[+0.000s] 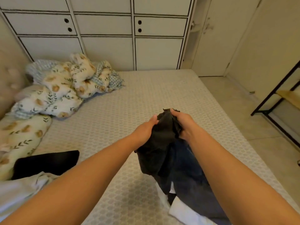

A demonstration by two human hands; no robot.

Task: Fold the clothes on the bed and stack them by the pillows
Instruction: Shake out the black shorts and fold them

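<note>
While both arms reached out over the bed (146,95), the left hand (146,129) and the right hand (184,125) held 1 bunched black garment (159,143) between them, raised above the mattress. Left fingers curled round the cloth's left edge, with the thumb on top; right fingers wrapped over its upper right corner, pinching the fabric. Below the black garment, toward the person, lay a dark blue piece of clothing (186,172), and beneath that a white garment (183,210) touched the bed. Left of the black garment, a flat black item (48,163) lay on the mattress, touching a pale floral pillow (21,137). Farther left and beyond it, a crumpled floral duvet (68,83) sat at the headboard side. Behind the black garment stood a white wardrobe (105,38) against the bed's far edge. Right of it, a black metal rack (279,95) stood on the tiled floor (235,101).
</note>
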